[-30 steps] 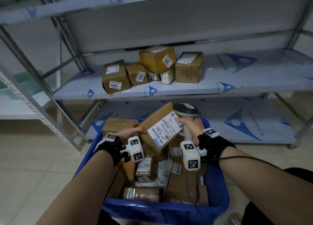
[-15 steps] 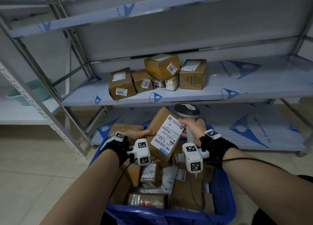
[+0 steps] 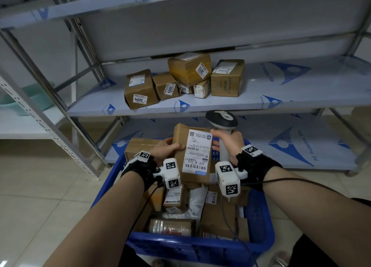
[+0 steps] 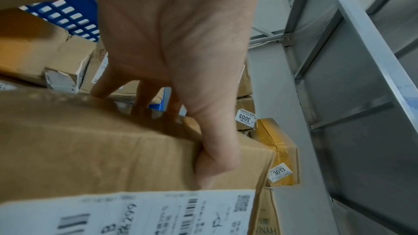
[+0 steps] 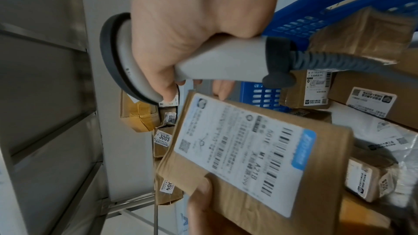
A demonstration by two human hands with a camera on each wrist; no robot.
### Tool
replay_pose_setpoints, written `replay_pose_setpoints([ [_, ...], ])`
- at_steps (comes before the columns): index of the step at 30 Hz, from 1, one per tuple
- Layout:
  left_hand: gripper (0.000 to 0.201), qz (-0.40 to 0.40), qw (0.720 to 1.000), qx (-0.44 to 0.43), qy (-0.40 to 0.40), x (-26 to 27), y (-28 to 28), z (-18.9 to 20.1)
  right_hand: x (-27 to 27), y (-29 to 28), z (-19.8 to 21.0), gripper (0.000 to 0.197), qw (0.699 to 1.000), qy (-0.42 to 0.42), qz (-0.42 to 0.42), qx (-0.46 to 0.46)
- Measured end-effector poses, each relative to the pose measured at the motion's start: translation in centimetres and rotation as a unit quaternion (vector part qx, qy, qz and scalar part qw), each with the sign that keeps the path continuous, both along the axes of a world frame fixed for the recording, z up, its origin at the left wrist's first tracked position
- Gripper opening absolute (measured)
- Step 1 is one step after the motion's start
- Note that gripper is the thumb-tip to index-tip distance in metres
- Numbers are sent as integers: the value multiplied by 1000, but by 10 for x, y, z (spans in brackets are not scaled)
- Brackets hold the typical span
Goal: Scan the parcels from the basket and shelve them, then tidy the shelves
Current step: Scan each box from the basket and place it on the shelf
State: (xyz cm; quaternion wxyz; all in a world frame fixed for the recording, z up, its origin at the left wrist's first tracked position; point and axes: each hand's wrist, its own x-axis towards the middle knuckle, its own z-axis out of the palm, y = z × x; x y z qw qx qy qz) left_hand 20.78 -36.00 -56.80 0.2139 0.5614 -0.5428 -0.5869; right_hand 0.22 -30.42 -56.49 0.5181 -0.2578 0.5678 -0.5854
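My left hand (image 3: 167, 149) grips a flat brown parcel (image 3: 181, 144) with a white shipping label, held upright above the blue basket (image 3: 259, 216). In the left wrist view the thumb lies on the parcel's (image 4: 101, 149) front and the fingers reach behind it. My right hand (image 3: 228, 144) grips the grey handle of a barcode scanner (image 3: 221, 120), right beside the parcel's upper right corner, its head pointing away toward the shelf. The right wrist view shows the scanner (image 5: 203, 63) above the label of the parcel (image 5: 244, 151). Several more parcels lie in the basket.
Several numbered parcels (image 3: 140, 90) sit bunched on the middle shelf (image 3: 301, 90), with bare shelf to their right. A lower shelf (image 3: 281, 142) lies behind the basket. Slanted metal uprights (image 3: 50, 114) stand at the left. The scanner's cable (image 3: 230, 222) trails into the basket.
The held parcel has turned from tilted to nearly upright and risen a little. Both hands stayed close together, and the view moved nearer to the shelf.
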Motion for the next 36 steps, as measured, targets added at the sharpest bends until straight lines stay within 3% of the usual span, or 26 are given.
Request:
replay_pose_setpoints([
  [6,38,5,1000,-20,4,1,2,2,3,2,1,12,1000,-25,12,-5],
  [11,41,-5,1000,-14,14,4,1,3,5,-2,0,10,999,-44,8,-3],
  [16,43,70,997,-27,36,6,-2,0,3,-2,-4,10,998,-57,5,8],
  [28,53,110,989,-20,91,8,-6,1,0,-5,-17,48,998,-34,-1,60],
  [36,60,22,998,-2,63,-2,-2,-2,5,-3,-15,31,997,-64,7,50],
])
